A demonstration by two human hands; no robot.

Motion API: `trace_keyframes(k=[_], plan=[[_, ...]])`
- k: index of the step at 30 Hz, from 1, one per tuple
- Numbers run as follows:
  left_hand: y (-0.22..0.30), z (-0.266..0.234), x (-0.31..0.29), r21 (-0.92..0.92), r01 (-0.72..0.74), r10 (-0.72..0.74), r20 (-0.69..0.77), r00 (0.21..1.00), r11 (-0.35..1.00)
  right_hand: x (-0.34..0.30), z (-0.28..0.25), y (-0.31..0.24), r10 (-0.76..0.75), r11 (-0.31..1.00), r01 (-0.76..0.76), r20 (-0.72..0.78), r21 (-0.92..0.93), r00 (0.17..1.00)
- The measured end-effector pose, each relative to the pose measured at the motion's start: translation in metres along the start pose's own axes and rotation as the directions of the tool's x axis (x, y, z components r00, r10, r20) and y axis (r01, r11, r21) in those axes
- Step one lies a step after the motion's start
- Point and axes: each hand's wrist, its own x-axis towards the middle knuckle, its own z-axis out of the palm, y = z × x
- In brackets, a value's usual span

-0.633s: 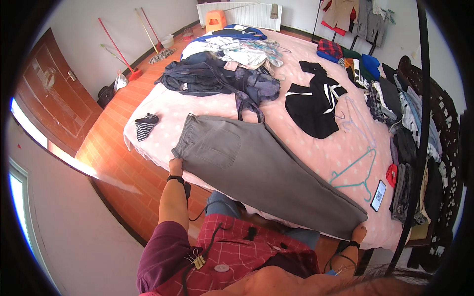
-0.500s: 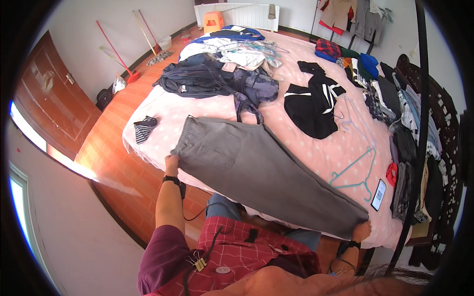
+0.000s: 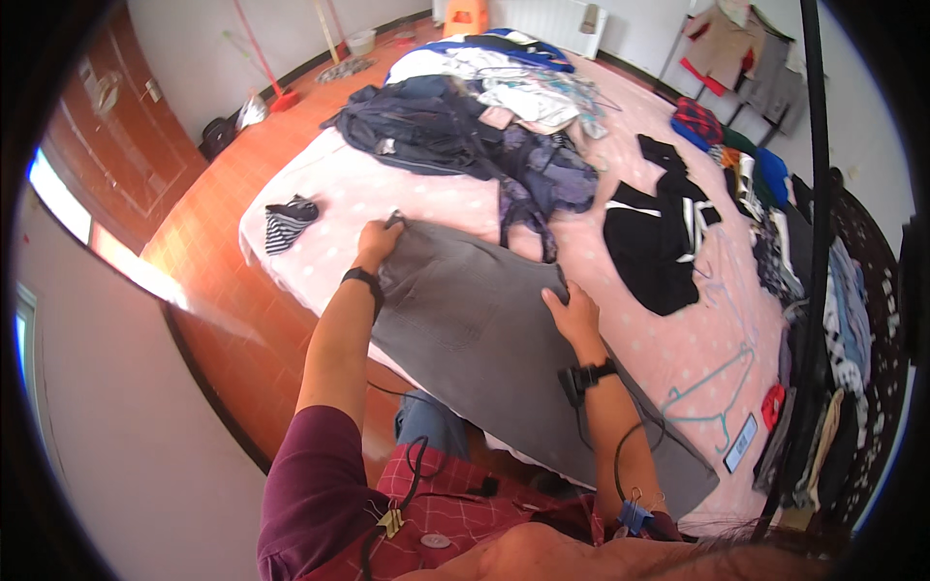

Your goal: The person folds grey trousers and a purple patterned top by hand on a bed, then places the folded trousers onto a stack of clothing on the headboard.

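Grey trousers (image 3: pixel 455 300) lie spread across the near side of the bed, waistband to the left and legs running to the lower right. My left hand (image 3: pixel 380 240) is closed on the far corner of the waistband. At the far edge, near where the legs part, my right hand (image 3: pixel 578 318) touches the cloth with thumb and fingers apart. Beyond the trousers lies a dark patterned garment (image 3: pixel 528 218) with a strap trailing toward them. A small striped piece of clothing (image 3: pixel 288 225) rests left of my left hand.
The pink bedspread (image 3: pixel 339 194) also holds a heap of dark clothes (image 3: pixel 412 126), a black top with white stripes (image 3: pixel 651 247), a teal hanger (image 3: pixel 712 382) and a phone (image 3: pixel 741 443). Folded clothes (image 3: pixel 775 252) line the right side. A cable hangs from my right wrist.
My right hand has left the leg hem and moved up and left to the trousers' far edge. My left hand has shifted to the waistband's far corner. The view has shifted too.
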Motion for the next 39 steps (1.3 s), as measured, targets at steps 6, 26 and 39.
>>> trace_keyframes(k=[6,26,39], plan=[[-0.007,0.001,0.044,-0.125,0.083,-0.111,-0.235,0.966,0.989,0.041,0.055,0.014,-0.013,0.986,-0.005,-0.103,-0.164,0.995],[-0.105,-0.038,-0.090,-0.708,0.259,-0.065,0.290,0.955,0.657,-0.082,0.044,-0.040,-0.172,0.970,0.183,0.081,-0.159,0.982],[-0.106,-0.022,-0.090,-0.877,0.452,-0.299,0.392,0.870,0.165,-0.011,0.117,-0.103,0.436,0.282,-0.175,0.036,0.944,0.899]])
